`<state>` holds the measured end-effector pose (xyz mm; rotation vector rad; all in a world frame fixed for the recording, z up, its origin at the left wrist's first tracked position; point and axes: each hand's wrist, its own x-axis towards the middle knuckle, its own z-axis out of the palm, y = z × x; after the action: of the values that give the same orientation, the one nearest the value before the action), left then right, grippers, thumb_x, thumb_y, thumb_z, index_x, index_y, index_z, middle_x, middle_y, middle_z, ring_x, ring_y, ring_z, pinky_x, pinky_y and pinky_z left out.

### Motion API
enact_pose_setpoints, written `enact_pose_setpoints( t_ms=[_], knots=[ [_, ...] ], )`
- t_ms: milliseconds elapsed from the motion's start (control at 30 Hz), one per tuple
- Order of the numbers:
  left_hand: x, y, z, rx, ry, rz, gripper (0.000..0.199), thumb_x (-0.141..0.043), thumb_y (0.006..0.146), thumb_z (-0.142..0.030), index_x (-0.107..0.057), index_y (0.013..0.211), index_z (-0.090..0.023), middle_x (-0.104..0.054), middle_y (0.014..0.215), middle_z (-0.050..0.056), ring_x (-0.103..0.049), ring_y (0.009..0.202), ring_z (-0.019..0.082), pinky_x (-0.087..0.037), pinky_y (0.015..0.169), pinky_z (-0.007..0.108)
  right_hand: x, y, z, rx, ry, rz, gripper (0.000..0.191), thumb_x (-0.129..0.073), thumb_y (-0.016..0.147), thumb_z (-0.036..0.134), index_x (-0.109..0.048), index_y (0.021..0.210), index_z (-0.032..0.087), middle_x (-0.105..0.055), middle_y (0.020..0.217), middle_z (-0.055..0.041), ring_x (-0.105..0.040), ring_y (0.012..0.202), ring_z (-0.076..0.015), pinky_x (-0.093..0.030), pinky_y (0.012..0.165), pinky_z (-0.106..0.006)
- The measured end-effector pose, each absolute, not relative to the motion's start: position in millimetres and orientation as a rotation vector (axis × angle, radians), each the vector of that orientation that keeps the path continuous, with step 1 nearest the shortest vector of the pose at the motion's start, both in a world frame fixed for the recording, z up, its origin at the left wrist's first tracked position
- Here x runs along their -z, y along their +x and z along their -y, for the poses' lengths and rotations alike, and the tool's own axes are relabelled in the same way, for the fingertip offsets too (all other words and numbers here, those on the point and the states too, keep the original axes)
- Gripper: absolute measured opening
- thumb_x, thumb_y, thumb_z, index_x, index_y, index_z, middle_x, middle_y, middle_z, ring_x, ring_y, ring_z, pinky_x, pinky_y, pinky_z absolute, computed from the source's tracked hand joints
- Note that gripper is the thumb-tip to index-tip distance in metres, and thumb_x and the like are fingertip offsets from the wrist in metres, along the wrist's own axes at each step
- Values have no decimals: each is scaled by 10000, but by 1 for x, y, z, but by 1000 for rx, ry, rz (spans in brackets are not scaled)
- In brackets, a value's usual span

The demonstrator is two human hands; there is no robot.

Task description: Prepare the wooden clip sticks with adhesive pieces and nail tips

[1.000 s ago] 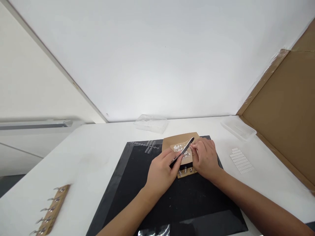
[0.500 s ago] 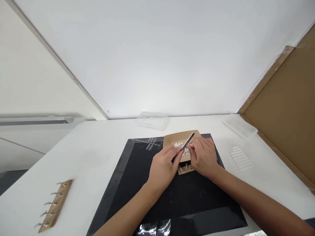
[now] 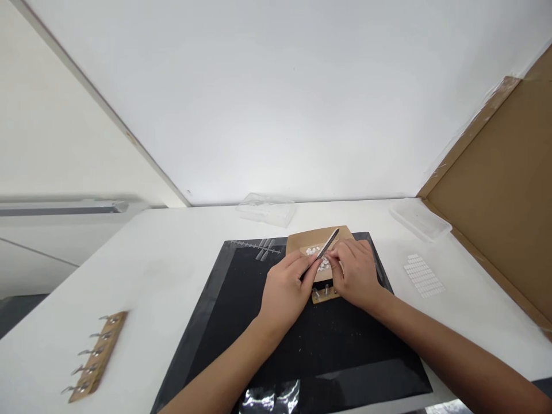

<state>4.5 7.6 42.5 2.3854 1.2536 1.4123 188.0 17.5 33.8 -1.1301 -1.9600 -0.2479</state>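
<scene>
My left hand (image 3: 287,287) pinches a slim nail file (image 3: 330,242), dark on its face and pale along one edge, which slants up to the right. Close beside it, my right hand (image 3: 356,270) has its fingers pressed together at the file; whatever they hold is too small to make out. Under both hands lies an open brown paper box or tray (image 3: 319,236) with small white pieces (image 3: 324,264) in it. Just in front of it, a wooden strip (image 3: 326,295) carries clear nail tips on little stands, its right end hidden by my right hand.
A black mat (image 3: 241,310) lies beneath, with a clear nail-tip sprue (image 3: 264,249) at its back left. On the white table (image 3: 172,259) are another wooden strip with nail tips (image 3: 99,356), a clear plastic box (image 3: 266,210), a clear tray (image 3: 420,221) and a white adhesive sheet (image 3: 423,276).
Both hands stay almost in place, with the file tip shifted very slightly. The whole view has moved a little.
</scene>
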Motion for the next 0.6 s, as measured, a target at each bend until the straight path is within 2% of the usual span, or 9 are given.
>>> enact_pose_setpoints(
  t_ms=[600],
  knots=[
    [-43, 3, -6, -1415, 2353, -1258, 163, -650, 1011, -228, -803, 977, -181, -776, 826, 53, -736, 741, 171, -605, 709, 265, -37, 185, -13, 221, -1137, 1904, 204, -530, 1041, 162, -489, 853, 228, -670, 816, -32, -599, 765, -210, -338, 724, -393]
  ],
)
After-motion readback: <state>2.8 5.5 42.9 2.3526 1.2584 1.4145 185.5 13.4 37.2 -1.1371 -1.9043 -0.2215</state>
